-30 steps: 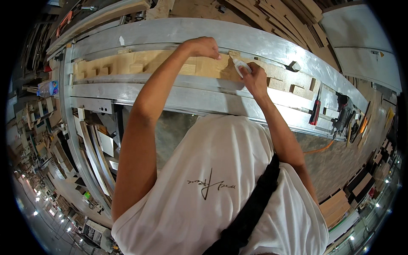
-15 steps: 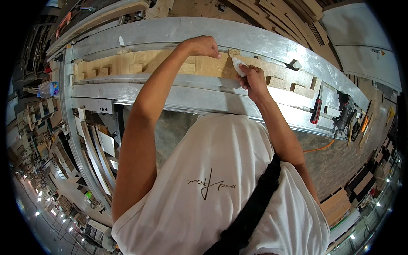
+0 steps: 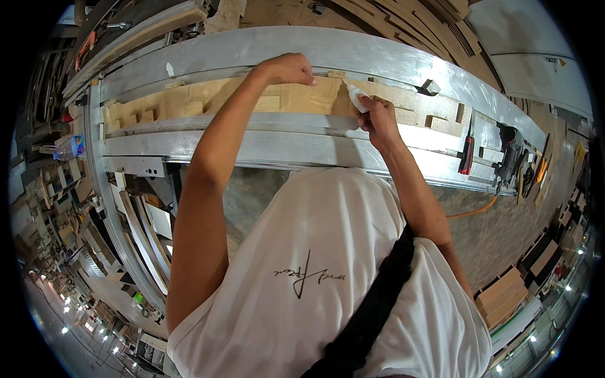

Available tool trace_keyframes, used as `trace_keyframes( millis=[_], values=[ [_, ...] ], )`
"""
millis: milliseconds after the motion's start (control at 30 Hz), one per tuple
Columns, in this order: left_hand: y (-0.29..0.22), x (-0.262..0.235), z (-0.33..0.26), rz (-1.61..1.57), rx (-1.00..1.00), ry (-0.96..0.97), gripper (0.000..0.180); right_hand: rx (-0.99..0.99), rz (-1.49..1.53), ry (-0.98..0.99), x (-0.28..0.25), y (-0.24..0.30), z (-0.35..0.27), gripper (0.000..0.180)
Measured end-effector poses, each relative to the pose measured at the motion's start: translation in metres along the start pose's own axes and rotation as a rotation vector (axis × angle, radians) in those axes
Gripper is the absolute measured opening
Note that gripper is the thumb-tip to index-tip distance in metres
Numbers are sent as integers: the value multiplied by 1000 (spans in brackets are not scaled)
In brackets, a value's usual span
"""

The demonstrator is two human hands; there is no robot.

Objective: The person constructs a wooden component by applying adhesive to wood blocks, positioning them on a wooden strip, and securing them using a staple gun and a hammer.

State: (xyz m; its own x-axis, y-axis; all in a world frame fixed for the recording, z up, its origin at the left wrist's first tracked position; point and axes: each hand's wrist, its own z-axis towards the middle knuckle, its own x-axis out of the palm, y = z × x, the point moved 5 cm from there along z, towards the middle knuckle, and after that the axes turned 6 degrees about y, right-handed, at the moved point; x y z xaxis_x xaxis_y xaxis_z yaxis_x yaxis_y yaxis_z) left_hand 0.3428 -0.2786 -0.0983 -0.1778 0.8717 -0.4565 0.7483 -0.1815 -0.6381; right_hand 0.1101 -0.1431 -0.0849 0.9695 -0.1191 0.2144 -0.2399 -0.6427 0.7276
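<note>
My right hand (image 3: 380, 118) grips a small white squeeze bottle (image 3: 358, 96) with a narrow nozzle. The nozzle points away from me over a long light-wood board (image 3: 318, 97), where the wood meets a paler speckled section (image 3: 409, 104). Whether the tip touches the surface, I cannot tell. My left hand (image 3: 290, 68) is closed like a fist above the board's far edge, left of the bottle. Its curled fingers hide whatever may be in them. Small wooden blocks, such as one (image 3: 270, 103) between my arms, sit along the board. Another block (image 3: 336, 74) lies at its far edge.
The board rests between long metal rails (image 3: 252, 44) of a bench. At its right end lie a red-and-black screwdriver (image 3: 467, 154) and a dark power tool (image 3: 508, 154) with an orange cord (image 3: 472, 213). Stacked brown boards (image 3: 403, 31) lie beyond the bench.
The bottle in my right hand has shifted slightly right along the board, away from the block at the far edge. My left hand remains closed over about the same spot. The view has shifted slightly.
</note>
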Motion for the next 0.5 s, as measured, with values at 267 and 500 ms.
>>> trace_keyframes(
  millis=[267,500],
  values=[
    [1,2,0,-27,4,-30,38,1,-4,11,0,0,0,21],
    [-2,1,-1,-12,-25,-33,40,0,-35,64,16,5,2,21]
  ],
)
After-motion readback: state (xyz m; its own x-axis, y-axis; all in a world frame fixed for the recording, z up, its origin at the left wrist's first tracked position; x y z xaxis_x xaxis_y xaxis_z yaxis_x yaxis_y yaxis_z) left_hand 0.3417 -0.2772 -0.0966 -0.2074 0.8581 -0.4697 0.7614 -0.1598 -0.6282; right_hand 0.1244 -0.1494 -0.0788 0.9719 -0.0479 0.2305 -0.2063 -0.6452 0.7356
